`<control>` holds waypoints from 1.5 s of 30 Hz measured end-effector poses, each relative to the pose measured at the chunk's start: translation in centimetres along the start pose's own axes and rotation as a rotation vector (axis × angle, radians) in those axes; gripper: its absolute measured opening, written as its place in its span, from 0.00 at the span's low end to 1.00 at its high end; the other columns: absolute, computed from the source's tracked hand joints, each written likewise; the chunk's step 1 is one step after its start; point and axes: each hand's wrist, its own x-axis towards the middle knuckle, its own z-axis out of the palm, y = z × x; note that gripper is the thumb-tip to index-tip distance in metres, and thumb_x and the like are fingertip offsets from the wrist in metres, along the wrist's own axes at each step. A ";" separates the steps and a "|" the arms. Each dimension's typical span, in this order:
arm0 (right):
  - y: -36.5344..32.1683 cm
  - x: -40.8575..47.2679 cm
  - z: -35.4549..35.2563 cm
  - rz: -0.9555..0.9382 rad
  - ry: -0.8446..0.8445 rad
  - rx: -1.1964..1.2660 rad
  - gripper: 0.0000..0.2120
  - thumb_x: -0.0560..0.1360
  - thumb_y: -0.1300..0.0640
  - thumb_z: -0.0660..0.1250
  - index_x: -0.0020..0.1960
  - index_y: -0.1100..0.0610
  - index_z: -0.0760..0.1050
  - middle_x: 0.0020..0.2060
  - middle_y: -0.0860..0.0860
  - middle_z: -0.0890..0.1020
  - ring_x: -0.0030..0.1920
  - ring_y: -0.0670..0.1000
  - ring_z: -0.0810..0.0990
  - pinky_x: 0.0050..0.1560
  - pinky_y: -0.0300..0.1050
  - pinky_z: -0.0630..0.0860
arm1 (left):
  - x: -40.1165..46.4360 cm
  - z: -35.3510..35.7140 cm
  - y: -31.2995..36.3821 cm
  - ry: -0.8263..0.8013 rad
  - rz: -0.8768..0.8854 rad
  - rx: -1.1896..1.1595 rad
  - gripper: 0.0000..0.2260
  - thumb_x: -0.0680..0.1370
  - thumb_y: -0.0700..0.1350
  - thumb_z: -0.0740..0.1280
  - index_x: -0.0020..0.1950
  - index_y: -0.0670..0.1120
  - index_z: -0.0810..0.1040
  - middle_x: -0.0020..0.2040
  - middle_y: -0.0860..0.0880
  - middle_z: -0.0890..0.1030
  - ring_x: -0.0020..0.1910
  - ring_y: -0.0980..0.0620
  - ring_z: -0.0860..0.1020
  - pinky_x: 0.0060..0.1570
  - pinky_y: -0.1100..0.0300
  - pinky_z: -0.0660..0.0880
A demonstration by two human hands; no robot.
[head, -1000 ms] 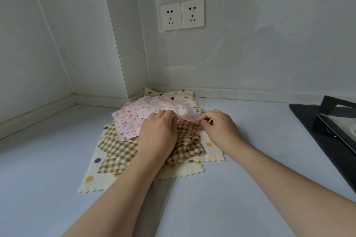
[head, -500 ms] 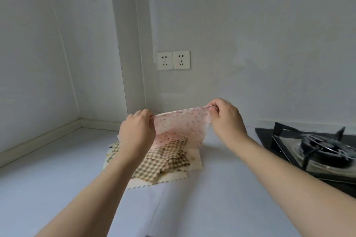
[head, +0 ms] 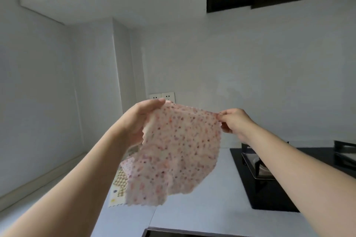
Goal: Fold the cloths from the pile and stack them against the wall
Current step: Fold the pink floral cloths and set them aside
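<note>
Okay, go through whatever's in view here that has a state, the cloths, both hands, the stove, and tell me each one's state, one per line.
Pink floral cloth: lifted off the counter, unfolded, hanging spread between both hands.
Left hand: grips the cloth's upper left corner.
Right hand: pinches the upper right corner.
Pile of cloths: lying on the counter, mostly hidden behind the hanging cloth.
Gas stove: no flame visible.
Wall sockets: nothing plugged in.

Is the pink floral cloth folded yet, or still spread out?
Spread, not folded. The pink floral cloth hangs as one open sheet, left hand and right hand each pinching a top corner, above the pile.
</note>
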 end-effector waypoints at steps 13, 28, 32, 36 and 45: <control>5.0 2.4 -0.6 0.095 -0.036 -0.336 0.02 0.77 0.63 0.67 0.48 0.60 0.79 0.31 0.55 0.76 0.27 0.49 0.70 0.24 0.37 0.64 | 4.9 -4.7 -9.2 0.304 -0.173 0.946 0.16 0.76 0.51 0.69 0.44 0.37 0.81 0.36 0.48 0.76 0.35 0.49 0.72 0.37 0.59 0.69; 20.4 0.9 1.7 0.100 -0.028 -0.278 0.06 0.75 0.62 0.67 0.43 0.55 0.81 0.42 0.48 0.83 0.43 0.46 0.81 0.45 0.37 0.77 | 3.3 -6.2 -23.3 0.044 0.414 1.494 0.05 0.75 0.41 0.71 0.47 0.50 0.85 0.44 0.55 0.83 0.40 0.55 0.81 0.37 0.64 0.78; 22.0 -1.4 1.6 0.067 -0.093 -0.462 0.07 0.75 0.62 0.66 0.41 0.53 0.80 0.42 0.48 0.83 0.42 0.47 0.80 0.34 0.32 0.72 | 0.6 -6.0 -25.4 -0.054 0.304 1.632 0.13 0.76 0.49 0.58 0.41 0.52 0.81 0.40 0.56 0.79 0.39 0.53 0.78 0.31 0.58 0.77; 22.7 -2.6 2.1 -0.054 -0.206 -0.656 0.07 0.76 0.61 0.64 0.42 0.54 0.80 0.47 0.48 0.80 0.49 0.49 0.79 0.51 0.45 0.75 | -0.5 -4.9 -26.7 -0.079 0.239 1.675 0.16 0.74 0.50 0.56 0.49 0.53 0.83 0.43 0.55 0.81 0.42 0.49 0.79 0.33 0.55 0.78; 22.9 -1.8 2.2 0.077 -0.107 -0.589 0.13 0.76 0.63 0.58 0.55 0.59 0.78 0.51 0.50 0.76 0.51 0.50 0.74 0.48 0.41 0.69 | 2.2 -2.6 -23.9 0.018 -0.001 1.356 0.16 0.75 0.51 0.58 0.58 0.52 0.81 0.55 0.58 0.79 0.53 0.56 0.77 0.51 0.62 0.73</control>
